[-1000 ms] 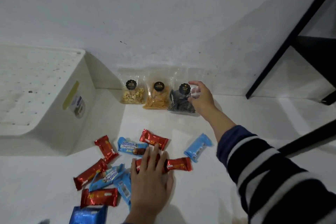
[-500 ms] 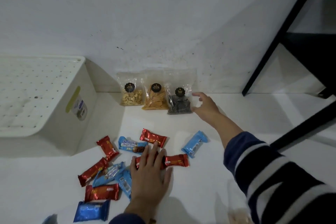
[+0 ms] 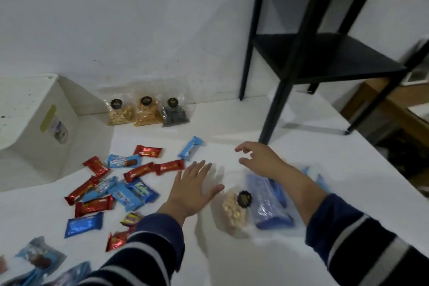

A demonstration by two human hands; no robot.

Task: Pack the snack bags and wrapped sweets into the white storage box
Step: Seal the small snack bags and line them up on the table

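Note:
The white storage box [image 3: 34, 137] stands at the left with its perforated lid on. Three clear snack bags lean on the wall: nuts [image 3: 120, 112], yellow sticks [image 3: 147, 114] and dark pieces [image 3: 174, 112]. Several red and blue wrapped sweets [image 3: 120, 183] lie scattered on the white floor. My left hand [image 3: 193, 189] rests flat with fingers spread, just right of the sweets. My right hand [image 3: 260, 160] hovers with loosely bent fingers and holds nothing. Under my right forearm lie another nut bag [image 3: 234, 209] and a clear pack of blue wafers [image 3: 269, 202].
A black side table [image 3: 325, 37] stands at the right against the wall, its front leg just behind my right hand. More blue and red packets [image 3: 39, 258] lie at the bottom left. A wooden piece of furniture [image 3: 394, 111] sits at the far right edge.
My right hand has let go of the dark snack bag and pulled back towards me. My left hand slid right off the sweets. The view swung right and down, showing more packets.

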